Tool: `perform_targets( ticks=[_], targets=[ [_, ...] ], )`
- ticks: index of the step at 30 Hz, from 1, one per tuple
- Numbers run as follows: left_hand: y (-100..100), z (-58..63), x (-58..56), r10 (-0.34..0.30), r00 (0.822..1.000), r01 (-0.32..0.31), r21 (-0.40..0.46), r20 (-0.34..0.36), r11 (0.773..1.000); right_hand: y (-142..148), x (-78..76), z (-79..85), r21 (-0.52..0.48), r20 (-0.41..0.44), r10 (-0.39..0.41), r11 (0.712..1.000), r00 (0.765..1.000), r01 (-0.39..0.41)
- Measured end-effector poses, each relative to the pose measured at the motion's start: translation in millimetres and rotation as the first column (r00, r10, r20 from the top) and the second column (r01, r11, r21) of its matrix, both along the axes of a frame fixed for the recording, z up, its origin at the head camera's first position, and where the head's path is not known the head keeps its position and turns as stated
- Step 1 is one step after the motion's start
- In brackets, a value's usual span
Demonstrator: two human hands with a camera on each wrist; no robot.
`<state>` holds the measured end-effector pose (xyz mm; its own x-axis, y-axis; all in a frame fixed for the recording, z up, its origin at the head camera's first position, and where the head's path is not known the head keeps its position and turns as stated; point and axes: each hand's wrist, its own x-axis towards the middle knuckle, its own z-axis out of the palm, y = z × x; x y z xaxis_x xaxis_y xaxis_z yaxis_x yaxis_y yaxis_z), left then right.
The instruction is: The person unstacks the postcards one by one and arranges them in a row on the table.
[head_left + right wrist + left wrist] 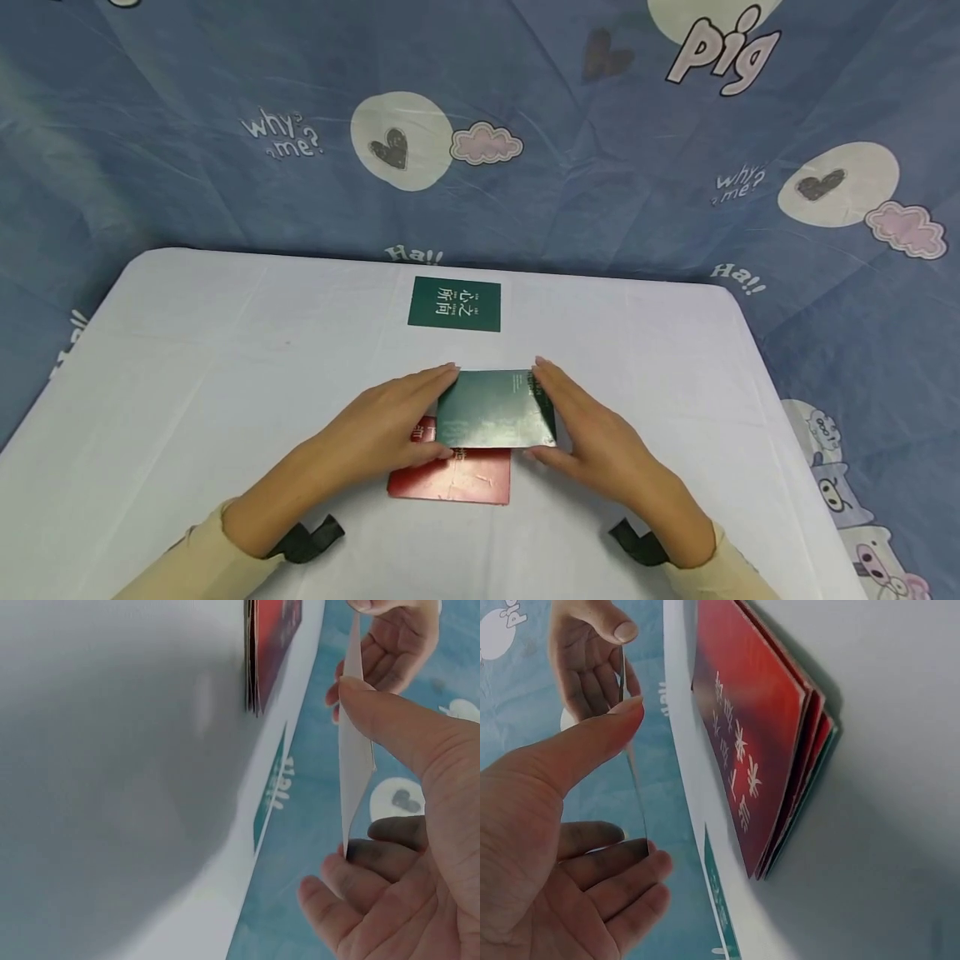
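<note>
A thin dark green card (495,410) with small pale print is held up off the table, its glossy top catching the light. My left hand (382,425) pinches its left end between thumb and fingertips. At the opposite end, my right hand (607,442) grips it the same way. The right wrist view shows the card's white underside (352,750), slightly bent. Beneath and partly hidden by it lies a small stack of red cards (450,479) with light characters. In the left wrist view the stack (754,720) shows several layers, with green at the bottom.
Another dark green card (454,304) with white characters lies flat farther back on the white-covered table (225,350). A blue printed cloth (562,192) hangs behind the table's far edge. Black straps (307,540) are round both wrists.
</note>
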<state>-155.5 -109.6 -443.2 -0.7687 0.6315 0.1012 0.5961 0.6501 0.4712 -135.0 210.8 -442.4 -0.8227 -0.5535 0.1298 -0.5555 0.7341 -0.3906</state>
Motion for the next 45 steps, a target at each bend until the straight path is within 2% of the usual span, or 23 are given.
perform_targets(
  ticks=[5, 13, 24, 33, 45],
  targets=[
    [4.3, 1.3, -6.8, 0.002, 1.0, -0.002, -0.017, 0.006, 1.0, 2.9, -4.2, 2.1, 0.003, -0.011, -0.01, 1.0, 1.0, 0.01],
    [14.0, 1.4, -19.6, -0.02, 0.999, 0.019, -0.045, -0.033, 0.999, 11.4, -13.1, 7.3, 0.019, 0.009, -0.037, 0.999, 0.999, 0.037],
    [33.2, 10.4, -40.4, -0.06, 0.995, 0.052, -0.095, -0.081, 0.994, 24.2, -28.8, 14.0, 0.047, 0.018, -0.069, 0.997, 0.997, 0.068],
    [53.6, 16.6, -67.7, -0.063, 0.995, 0.05, -0.149, -0.083, 0.988, 37.5, -52.3, 17.2, 0.078, 0.062, -0.108, 0.992, 0.992, 0.103],
    [73.6, 13.1, -93.2, -0.003, 0.997, -0.008, -0.132, -0.082, 0.991, 46.5, -84.2, 21.1, 0.1, 0.096, -0.112, 0.99, 0.989, 0.102]
  ],
)
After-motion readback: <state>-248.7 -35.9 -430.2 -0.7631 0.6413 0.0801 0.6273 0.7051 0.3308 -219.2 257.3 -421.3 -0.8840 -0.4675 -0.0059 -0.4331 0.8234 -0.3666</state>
